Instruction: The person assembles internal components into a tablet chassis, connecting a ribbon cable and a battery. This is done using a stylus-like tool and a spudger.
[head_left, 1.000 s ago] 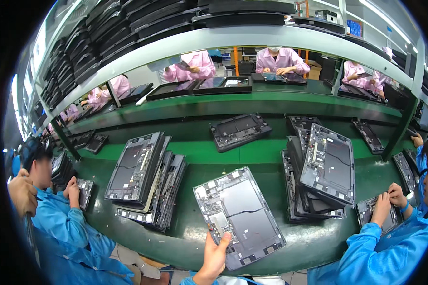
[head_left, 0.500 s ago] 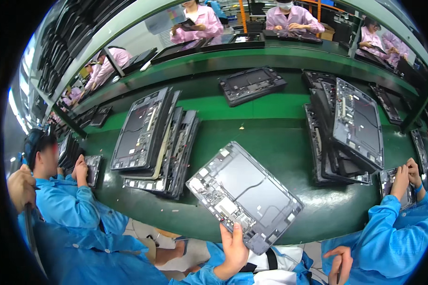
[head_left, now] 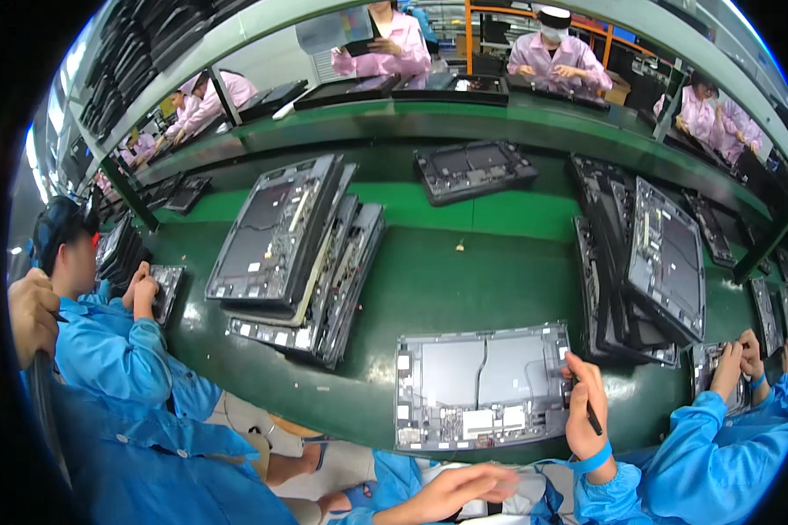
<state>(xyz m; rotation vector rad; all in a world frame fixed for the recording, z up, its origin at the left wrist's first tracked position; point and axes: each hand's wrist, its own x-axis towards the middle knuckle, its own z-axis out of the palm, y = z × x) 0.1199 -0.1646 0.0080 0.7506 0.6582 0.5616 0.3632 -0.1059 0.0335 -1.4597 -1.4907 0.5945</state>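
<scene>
an opened device (head_left: pixel 480 389) lies flat at the near edge of a green workbench (head_left: pixel 446 280), between a left stack (head_left: pixel 293 254) and a right stack (head_left: pixel 643 262) of similar units. the right hand (head_left: pixel 587 404) grips a slim black tool (head_left: pixel 594 418) at the device's right rim, though whether the fingers touch it is unclear; the left hand (head_left: pixel 451 492), blurred, is loosely open just off the near edge, nothing visible in it. set so close to that edge, the device could tip toward the lap if a sleeve or the left hand caught it. a slip of the tool could scratch the exposed circuit board (head_left: pixel 481 422) or snag the dark cable (head_left: pixel 483 367). the right stack, its top unit tilted askew, could slide if bumped. the device's shallow shell carries the board along its near side and flat grey panels (head_left: pixel 439 372), probably battery cells, farther in. on the far ledge (head_left: pixel 324 129), a left tray (head_left: pixel 346 101) holds a dark sheet-like piece; a right tray (head_left: pixel 460 99) holds parts too small to identify.
</scene>
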